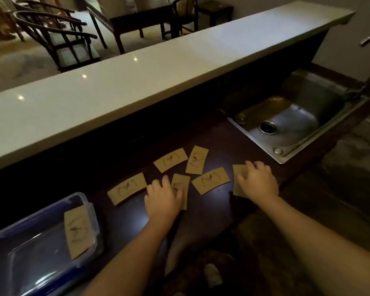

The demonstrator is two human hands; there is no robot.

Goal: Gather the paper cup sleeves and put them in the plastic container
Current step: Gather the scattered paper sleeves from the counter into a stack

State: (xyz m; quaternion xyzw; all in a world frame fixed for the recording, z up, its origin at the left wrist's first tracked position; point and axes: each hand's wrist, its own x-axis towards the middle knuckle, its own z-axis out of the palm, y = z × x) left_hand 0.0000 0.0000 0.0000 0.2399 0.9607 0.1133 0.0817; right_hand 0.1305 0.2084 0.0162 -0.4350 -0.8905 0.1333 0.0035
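Counter: dark brown wooden worktop, dim light; pale stone ledge behind it.
Loose sleeves: six flat tan paper cup sleeves with a bird print, scattered mid-counter; leftmost sleeve lies alone, two more further back, one between the hands.
Left hand: palm down, fingers loosely spread, fingertips resting on an upright sleeve; no pinch visible.
Right hand: palm down, fingers spread over the rightmost sleeve, pressing it flat.
Container: clear rectangular plastic container with blue rim, lower left, open; one sleeve lies inside against its right wall.
Sink: stainless steel basin, right rear.
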